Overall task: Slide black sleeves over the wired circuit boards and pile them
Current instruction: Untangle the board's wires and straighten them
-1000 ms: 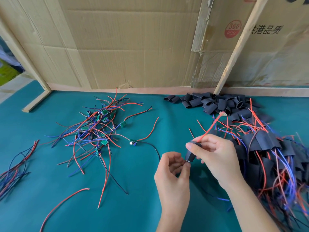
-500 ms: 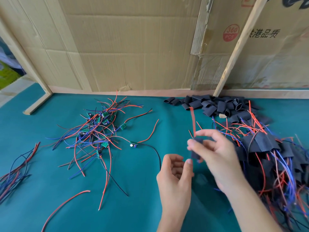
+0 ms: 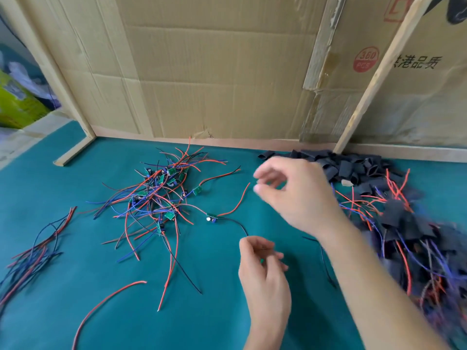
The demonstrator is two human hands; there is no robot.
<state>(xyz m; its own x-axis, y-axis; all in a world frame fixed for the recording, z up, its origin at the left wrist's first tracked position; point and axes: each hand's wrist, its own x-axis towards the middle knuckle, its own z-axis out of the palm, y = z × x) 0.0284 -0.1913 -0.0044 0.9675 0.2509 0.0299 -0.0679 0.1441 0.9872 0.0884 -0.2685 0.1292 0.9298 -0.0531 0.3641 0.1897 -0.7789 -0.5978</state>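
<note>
On my feed, far left, a loose bundle of spare wires [image 3: 32,251] lies on the teal table [image 3: 75,311], its strands running from near-left toward far-right. A single red wire [image 3: 106,303] curves across the near cloth beside it. Toward the middle sits the tangle of bare wired circuit boards [image 3: 161,195] — small green boards with red, blue and black leads splaying in all directions. Just right of that heap one lone circuit board [image 3: 211,218] lies apart, its long axis roughly left to right, a red lead rising to the far right and a black lead trailing right and nearward.

The left hand [image 3: 262,276] hovers near centre, fingers loosely curled with nothing visibly in them. The right hand [image 3: 295,195] hangs farther off above the cloth, motion-blurred, its fingers bent toward the thumb; I cannot tell whether it pinches anything.

Beyond it, against the cardboard backing [image 3: 214,72], lies the heap of empty black sleeves [image 3: 353,168], short tubes pointing every way. At the right edge spreads the pile of sleeved boards [image 3: 417,236] — flat black sleeves with coloured leads sticking out, blurred near the frame's edge.
</note>
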